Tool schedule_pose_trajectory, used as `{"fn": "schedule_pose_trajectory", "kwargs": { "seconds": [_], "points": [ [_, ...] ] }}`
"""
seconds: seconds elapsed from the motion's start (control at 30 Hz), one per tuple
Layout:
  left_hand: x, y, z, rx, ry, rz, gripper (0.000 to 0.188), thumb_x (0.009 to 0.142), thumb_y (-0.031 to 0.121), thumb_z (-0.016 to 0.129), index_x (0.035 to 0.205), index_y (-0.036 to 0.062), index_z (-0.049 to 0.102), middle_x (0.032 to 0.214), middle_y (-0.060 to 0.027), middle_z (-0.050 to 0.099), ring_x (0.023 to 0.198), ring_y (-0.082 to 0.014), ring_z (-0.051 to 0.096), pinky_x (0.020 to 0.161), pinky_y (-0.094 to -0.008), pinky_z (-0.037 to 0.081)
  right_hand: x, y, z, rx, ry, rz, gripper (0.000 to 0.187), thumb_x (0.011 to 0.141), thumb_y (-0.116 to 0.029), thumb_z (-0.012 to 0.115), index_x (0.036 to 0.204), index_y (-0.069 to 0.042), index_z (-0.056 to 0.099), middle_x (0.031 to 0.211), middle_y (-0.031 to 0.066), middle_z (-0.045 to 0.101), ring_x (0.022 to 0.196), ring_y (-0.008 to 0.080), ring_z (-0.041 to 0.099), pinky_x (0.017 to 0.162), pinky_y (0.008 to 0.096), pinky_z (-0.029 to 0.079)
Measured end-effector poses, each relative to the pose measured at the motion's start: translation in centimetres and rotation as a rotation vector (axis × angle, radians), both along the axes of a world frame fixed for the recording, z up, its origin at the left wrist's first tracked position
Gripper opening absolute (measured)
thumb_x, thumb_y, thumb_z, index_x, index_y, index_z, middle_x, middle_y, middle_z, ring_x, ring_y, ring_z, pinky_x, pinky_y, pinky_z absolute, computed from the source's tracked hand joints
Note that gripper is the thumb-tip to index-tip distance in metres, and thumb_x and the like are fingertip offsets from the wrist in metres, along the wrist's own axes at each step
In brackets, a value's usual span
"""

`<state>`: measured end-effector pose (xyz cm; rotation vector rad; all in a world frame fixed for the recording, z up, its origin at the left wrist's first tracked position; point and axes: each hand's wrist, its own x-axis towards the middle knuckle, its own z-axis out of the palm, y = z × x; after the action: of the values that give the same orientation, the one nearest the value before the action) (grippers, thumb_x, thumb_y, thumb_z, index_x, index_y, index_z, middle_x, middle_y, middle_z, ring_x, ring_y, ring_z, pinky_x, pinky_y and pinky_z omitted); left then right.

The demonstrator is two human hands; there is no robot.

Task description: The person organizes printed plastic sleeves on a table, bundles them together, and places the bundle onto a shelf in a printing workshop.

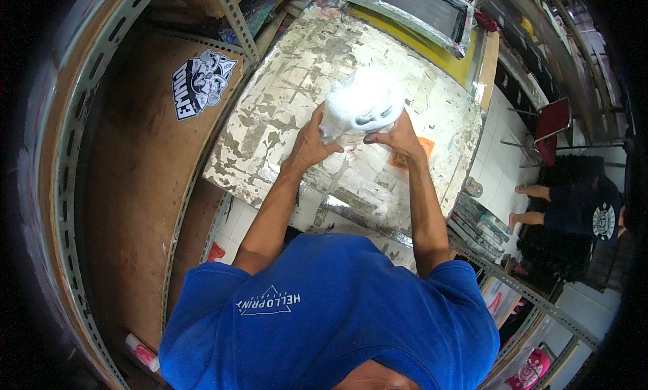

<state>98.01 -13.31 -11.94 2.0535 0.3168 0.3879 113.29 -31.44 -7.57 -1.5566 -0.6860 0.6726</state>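
Over the far middle of a worktable (270, 130) with a patchy, paint-crusted top is a rounded white bundle (364, 96). Its surface is bright and partly overexposed, with folds and dark gaps on the near side. The lower part looks thin and see-through, like a plastic bag; its contents cannot be made out. My left hand (312, 141) curves round its left side, thumb pointing inward. On the other side my right hand (401, 137) grips it, its thumb with a dark stain at the tip. The far fingers of both hands are partly hidden.
An orange patch (413, 153) lies by my right wrist. Framed screens (413, 15) rest along the table's far edge. To the left stands a metal-framed wooden shelf (128, 187). A red chair (550, 123), stacked frames (478, 221) and another person (574, 208) are at the right.
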Motion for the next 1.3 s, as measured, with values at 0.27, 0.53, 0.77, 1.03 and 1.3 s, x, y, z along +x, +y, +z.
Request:
{"fn": "schedule_pose_trajectory", "kwargs": {
  "seconds": [0.27, 0.53, 0.77, 1.03, 1.3],
  "points": [
    [-0.3, 0.7, -5.8, 0.329, -0.037, 0.085, 0.096, 0.056, 0.013, 0.089, 0.139, 0.0011, 0.040, 0.108, -0.0201, 0.063, 0.101, -0.0372, 0.056, 0.094, -0.0459, 0.040, -0.9, 0.5, 1.1, -0.090, -0.163, -0.042, 0.105, 0.051, -0.011, 0.095, 0.140, -0.002, 0.039, 0.132, 0.0113, 0.054, 0.127, 0.0242, 0.048, 0.108, 0.0379, 0.037],
    [-3.5, -3.5, -2.5, 0.189, -0.051, 0.458, 0.063, 0.055, 0.031, 0.093, 0.097, 0.0061, 0.054, 0.087, -0.0087, 0.059, 0.086, -0.0302, 0.057, 0.078, -0.0430, 0.041, -1.1, 0.2, 0.8, -0.061, -0.176, -0.072, 0.103, 0.055, -0.015, 0.094, 0.140, -0.003, 0.038, 0.132, 0.0108, 0.055, 0.125, 0.0228, 0.050, 0.107, 0.0380, 0.040],
    [-1.6, -5.1, -1.4, 0.197, -0.077, 0.410, 0.025, 0.071, 0.020, 0.082, 0.074, 0.0043, 0.062, 0.068, -0.0093, 0.064, 0.062, -0.0258, 0.061, 0.057, -0.0374, 0.048, -1.6, 0.3, 0.4, -0.012, -0.198, -0.081, 0.100, 0.056, -0.017, 0.094, 0.138, -0.003, 0.039, 0.128, 0.0097, 0.057, 0.122, 0.0226, 0.053, 0.106, 0.0383, 0.040],
    [-2.0, -4.7, -2.5, 0.336, -0.131, 0.338, 0.014, 0.081, 0.013, 0.067, 0.075, 0.0003, 0.064, 0.079, -0.0130, 0.063, 0.072, -0.0343, 0.060, 0.063, -0.0438, 0.048, -1.8, 0.4, 0.8, -0.052, -0.192, -0.139, 0.097, 0.056, -0.019, 0.094, 0.136, -0.003, 0.042, 0.128, 0.0105, 0.057, 0.123, 0.0231, 0.051, 0.106, 0.0383, 0.038],
    [-1.7, -2.3, -3.2, -0.026, 0.085, 0.257, 0.015, 0.077, 0.013, 0.077, 0.077, 0.0001, 0.069, 0.082, -0.0093, 0.063, 0.067, -0.0256, 0.062, 0.063, -0.0360, 0.048, -1.5, 0.7, 0.6, -0.113, -0.244, -0.156, 0.104, 0.053, -0.021, 0.095, 0.139, -0.003, 0.038, 0.129, 0.0129, 0.058, 0.123, 0.0248, 0.053, 0.105, 0.0395, 0.040]
  ]
}}
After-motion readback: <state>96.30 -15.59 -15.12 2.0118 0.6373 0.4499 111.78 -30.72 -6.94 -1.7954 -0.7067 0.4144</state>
